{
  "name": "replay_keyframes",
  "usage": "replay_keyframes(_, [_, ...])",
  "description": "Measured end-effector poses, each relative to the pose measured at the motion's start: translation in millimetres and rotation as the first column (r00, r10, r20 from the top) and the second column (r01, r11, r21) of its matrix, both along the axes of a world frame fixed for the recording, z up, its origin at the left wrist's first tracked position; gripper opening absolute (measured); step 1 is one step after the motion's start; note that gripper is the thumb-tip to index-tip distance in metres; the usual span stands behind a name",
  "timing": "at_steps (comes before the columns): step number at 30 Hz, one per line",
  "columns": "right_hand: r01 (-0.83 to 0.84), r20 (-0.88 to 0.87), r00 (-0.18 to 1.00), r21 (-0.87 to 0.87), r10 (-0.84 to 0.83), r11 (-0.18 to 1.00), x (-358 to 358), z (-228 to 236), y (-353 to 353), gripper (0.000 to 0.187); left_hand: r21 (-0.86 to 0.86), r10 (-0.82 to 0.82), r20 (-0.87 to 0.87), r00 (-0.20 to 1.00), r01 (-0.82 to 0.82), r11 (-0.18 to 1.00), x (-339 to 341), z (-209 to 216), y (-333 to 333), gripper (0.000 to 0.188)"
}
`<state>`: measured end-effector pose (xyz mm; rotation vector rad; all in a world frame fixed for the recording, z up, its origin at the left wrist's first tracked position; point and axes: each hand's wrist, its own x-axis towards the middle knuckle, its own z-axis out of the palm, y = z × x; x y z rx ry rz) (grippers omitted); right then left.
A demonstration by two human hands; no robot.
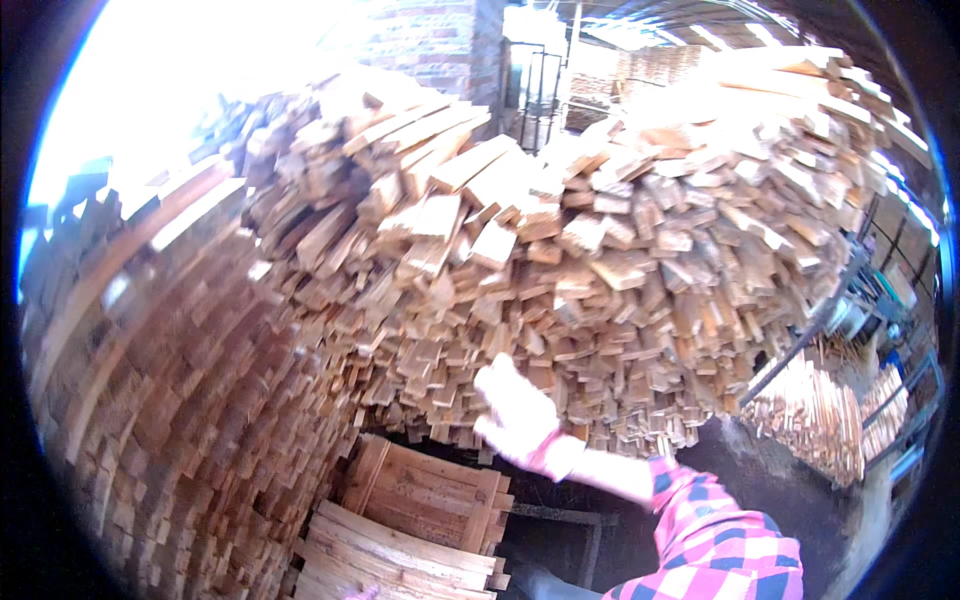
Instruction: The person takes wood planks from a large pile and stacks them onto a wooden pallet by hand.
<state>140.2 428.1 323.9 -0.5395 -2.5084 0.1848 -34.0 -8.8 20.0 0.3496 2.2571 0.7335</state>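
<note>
My right hand (518, 415) reaches forward from a red, white and dark checked sleeve, a reddish band at the wrist. Bright light washes it out, but its thumb stands apart from the fingers and nothing shows in it. Behind it rises a tall stack of short wooden slats (610, 290), their cut ends facing me; whether the hand touches them I cannot tell. Below and left of the hand lie wooden panels made of boards (425, 495). At the lower edge a small pinkish patch over the boards may be part of my left hand (362, 593); its fingers cannot be made out.
Another high wall of stacked slats (200, 400) closes in on the left. A dark metal frame (575, 517) stands beside the panels. At the right, a bundle of upright sticks (815, 410) sits past a slanting bar. A brick pillar (425, 55) rises at the back.
</note>
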Motion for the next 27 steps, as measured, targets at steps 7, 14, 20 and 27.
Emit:
replay_keyframes(7, [0.383,-0.303,0.921,0.578,-0.246,0.721,68,198,107,0.074,0.057,-0.269,0.007,0.963,0.268,0.962,52,-42,9,0.046])
replay_keyframes(14, [0.573,-0.328,0.813,0.596,-0.481,0.562,131,288,202,0.129,0.487,-0.294,0.327,0.898,0.106,0.867,94,83,167,0.061])
replay_keyframes(20, [0.27,0.018,0.922,0.684,-0.386,0.677,67,293,210,0.115,0.78,-0.447,-0.153,0.882,0.385,0.493,51,311,350,0.081])
replay_keyframes(27, [0.216,-0.049,0.962,0.74,-0.269,0.637,103,292,236,0.122,0.671,-0.055,-0.733,0.678,0.734,0.107,64,481,517,0.101])
